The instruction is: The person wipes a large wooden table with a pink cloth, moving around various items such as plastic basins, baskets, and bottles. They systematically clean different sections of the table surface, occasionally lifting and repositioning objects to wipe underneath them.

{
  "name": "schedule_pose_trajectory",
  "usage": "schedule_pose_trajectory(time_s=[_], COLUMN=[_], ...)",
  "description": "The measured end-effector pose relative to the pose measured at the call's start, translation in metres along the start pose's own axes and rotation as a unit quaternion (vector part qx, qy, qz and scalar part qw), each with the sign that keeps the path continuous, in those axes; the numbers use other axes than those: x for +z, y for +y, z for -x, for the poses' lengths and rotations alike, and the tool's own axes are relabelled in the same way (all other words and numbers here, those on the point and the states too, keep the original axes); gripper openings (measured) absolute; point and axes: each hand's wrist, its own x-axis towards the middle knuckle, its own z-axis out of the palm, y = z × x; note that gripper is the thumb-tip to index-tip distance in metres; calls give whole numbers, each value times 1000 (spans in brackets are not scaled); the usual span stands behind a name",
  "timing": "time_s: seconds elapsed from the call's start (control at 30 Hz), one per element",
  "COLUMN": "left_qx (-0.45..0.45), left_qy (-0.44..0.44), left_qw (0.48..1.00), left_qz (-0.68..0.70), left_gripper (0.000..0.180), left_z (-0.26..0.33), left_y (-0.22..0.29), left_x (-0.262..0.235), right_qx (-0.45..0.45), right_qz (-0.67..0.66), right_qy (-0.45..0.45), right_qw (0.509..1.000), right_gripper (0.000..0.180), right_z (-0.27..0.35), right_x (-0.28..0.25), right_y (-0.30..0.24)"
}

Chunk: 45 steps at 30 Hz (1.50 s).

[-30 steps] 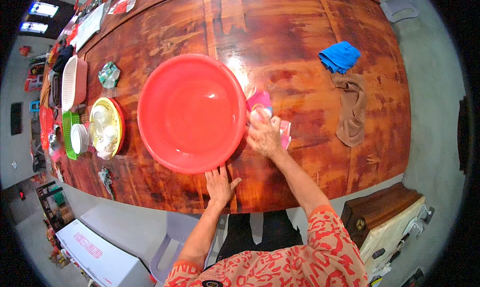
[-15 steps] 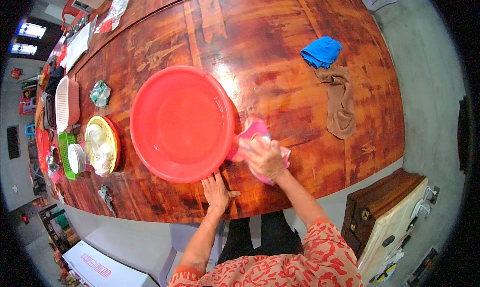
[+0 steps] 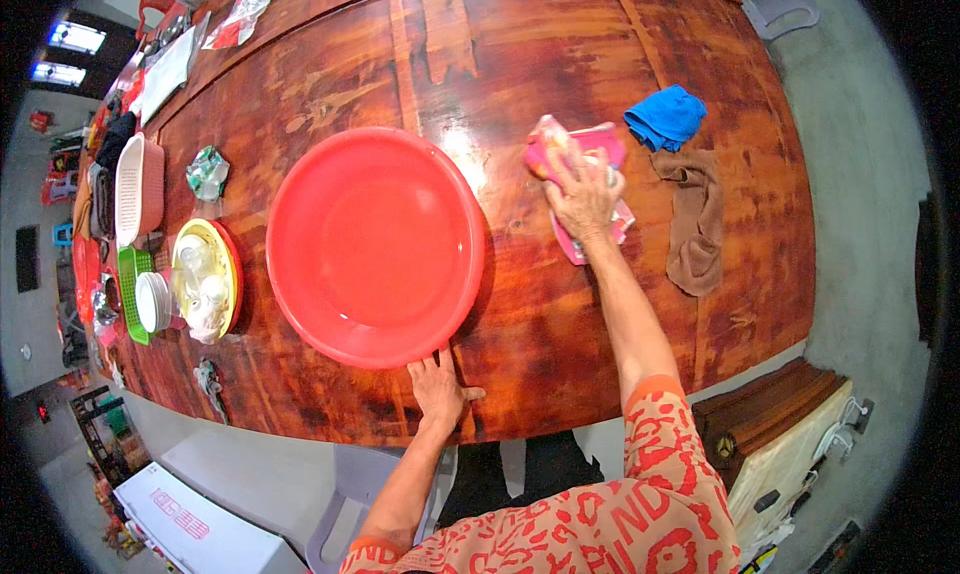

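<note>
A large red plastic basin (image 3: pixel 375 249) stands on the wooden table. My left hand (image 3: pixel 438 392) lies flat on the tabletop at the basin's near edge, open with fingers stretched, the fingertips at or partly under the rim. To the basin's right, my right hand (image 3: pixel 583 196) holds a pink patterned cloth (image 3: pixel 612 142) pressed against the tabletop. The cloth spreads out on several sides of the hand, and the palm hides its middle. Just beyond it lie a crumpled blue cloth (image 3: pixel 665 117) and a long brown cloth (image 3: pixel 695 224).
On the left stand a yellow bowl (image 3: pixel 232 264) with clear and white items, stacked white dishes (image 3: pixel 151 302), a green basket (image 3: pixel 132 274) and a pale pink basket (image 3: pixel 140 194). A crumpled green-and-white packet (image 3: pixel 207 174) lies nearby. A wooden cabinet (image 3: pixel 765 414) stands at right.
My right hand has slid the pink cloth from beside the basin away from me and rightward, toward the blue cloth. My left hand stays by the basin rim.
</note>
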Motion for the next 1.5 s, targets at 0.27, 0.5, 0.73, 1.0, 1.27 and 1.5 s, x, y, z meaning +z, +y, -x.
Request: schedule_pose_trajectory(time_s=[0.27, 0.5, 0.73, 1.0, 1.27, 1.5], left_qx=[24, 111, 199, 147, 113, 130], left_qy=[46, 79, 51, -27, -54, -32], left_qw=[998, 987, 969, 989, 992, 991], left_qz=[24, 88, 138, 2, -23, -9], left_gripper=[145, 145, 143, 140, 141, 141], left_z=[1, 17, 38, 36, 34, 34], left_y=[-11, -19, -16, 2, 8, 9], left_x=[11, 19, 21, 12, 12, 15], right_qx=[-89, -109, -156, -121, -89, 43], right_qz=[-117, -150, -177, -175, -105, -59], right_qy=[-34, -118, -64, -54, -38, 7], right_qw=[989, 975, 970, 976, 990, 997], right_gripper=[49, 40, 38, 39, 54, 51], right_z=[66, 176, 262, 191, 80, 46], right_x=[-24, -69, -107, -92, -55, -30], right_y=[-80, -124, -126, -55, 31, 46])
